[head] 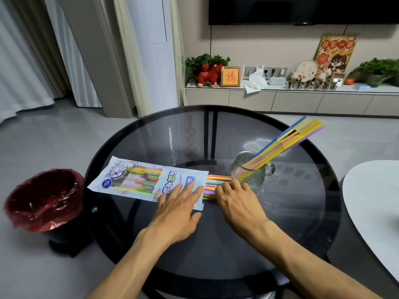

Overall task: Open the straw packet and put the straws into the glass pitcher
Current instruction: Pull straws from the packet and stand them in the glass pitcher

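Observation:
A white and blue straw packet (138,180) lies flat on the round dark glass table (194,130), its open end to the right. Several coloured straws (216,182) stick out of that end. My left hand (179,203) rests flat on the packet's right part, fingers spread. My right hand (235,197) lies on the protruding straws with its fingers curled over them. Just behind my right hand stands the textured glass pitcher (250,171), with several yellow, blue, pink and purple straws (289,137) leaning out to the upper right.
A black bin with a red liner (43,199) stands on the floor left of the table. A white table (375,208) edge sits at the right. Behind are a low cabinet (280,100) with ornaments and plants, and a wall television.

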Demonstrator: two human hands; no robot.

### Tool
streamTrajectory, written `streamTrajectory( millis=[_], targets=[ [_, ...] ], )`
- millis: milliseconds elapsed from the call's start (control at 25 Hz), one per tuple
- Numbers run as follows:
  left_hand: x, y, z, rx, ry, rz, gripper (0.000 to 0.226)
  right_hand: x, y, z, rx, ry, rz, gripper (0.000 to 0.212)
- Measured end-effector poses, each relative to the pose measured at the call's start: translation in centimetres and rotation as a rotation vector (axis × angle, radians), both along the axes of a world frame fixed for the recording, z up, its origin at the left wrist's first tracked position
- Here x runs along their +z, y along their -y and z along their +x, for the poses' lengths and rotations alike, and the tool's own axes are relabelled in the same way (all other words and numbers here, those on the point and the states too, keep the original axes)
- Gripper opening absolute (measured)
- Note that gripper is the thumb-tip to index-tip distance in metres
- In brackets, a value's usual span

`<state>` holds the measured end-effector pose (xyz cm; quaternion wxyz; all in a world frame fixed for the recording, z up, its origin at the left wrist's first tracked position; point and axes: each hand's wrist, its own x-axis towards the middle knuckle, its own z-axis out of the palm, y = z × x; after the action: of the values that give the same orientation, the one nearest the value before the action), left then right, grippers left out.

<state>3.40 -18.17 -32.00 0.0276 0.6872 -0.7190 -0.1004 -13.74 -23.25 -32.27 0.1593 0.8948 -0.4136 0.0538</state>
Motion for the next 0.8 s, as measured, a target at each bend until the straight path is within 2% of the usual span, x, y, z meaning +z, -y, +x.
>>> streamTrajectory(
  millis=[280,400,680,800],
  targets=[
    [0.0,0.7,-0.1,0.023,0.023,0.006,0.070,0.4,0.4,-1.2,-0.034,0.010,0.066,0.021],
    [0.0,0.7,-0.1,0.028,0.000,0.009,0.071,2.1,0.4,-2.4,-0.091,-0.065,0.061,0.031],
    [-0.2,1.1,0.1,0.069,-0.076,0.033,0.075,7.6,2.1,-9.6,-0.271,-0.038,0.365,0.008],
    [-0.3,1.2,0.0,0.073,-0.077,0.034,0.073,10.1,2.9,-13.2,-0.344,0.065,0.564,0.016]
  ],
)
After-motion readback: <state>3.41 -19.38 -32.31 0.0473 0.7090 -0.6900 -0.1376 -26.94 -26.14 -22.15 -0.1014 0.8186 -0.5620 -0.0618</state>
